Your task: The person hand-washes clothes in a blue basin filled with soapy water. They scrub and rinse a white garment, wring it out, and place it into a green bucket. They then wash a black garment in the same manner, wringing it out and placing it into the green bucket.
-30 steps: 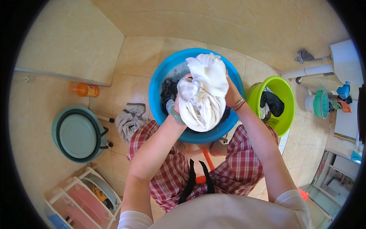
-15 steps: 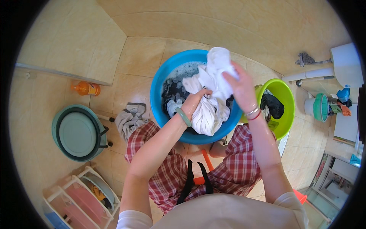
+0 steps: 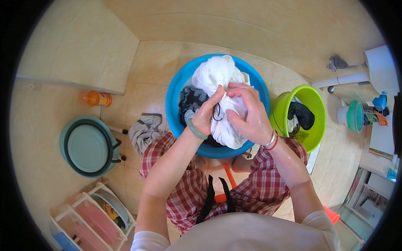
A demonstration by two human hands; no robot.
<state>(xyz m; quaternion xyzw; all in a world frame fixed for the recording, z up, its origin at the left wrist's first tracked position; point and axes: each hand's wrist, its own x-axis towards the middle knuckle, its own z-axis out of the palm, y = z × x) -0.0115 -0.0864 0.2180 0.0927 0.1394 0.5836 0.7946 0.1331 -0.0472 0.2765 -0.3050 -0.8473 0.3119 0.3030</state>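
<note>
Beige tiled floor [image 3: 155,58] surrounds a scene where a bunched white cloth [image 3: 220,73] is held over a round blue basin [image 3: 172,113], its long axis running from the basin's far side toward the person. At its narrow gathered middle, the left hand [image 3: 204,115] clasps it from the left, fingers partly hidden, while the equally near right hand [image 3: 254,121] touches it from the right, thumb and bent fingers spread apart. Dark wet clothes [image 3: 191,100] lie in the basin beneath, and a lime-green bucket [image 3: 320,125] stands just to its right.
</note>
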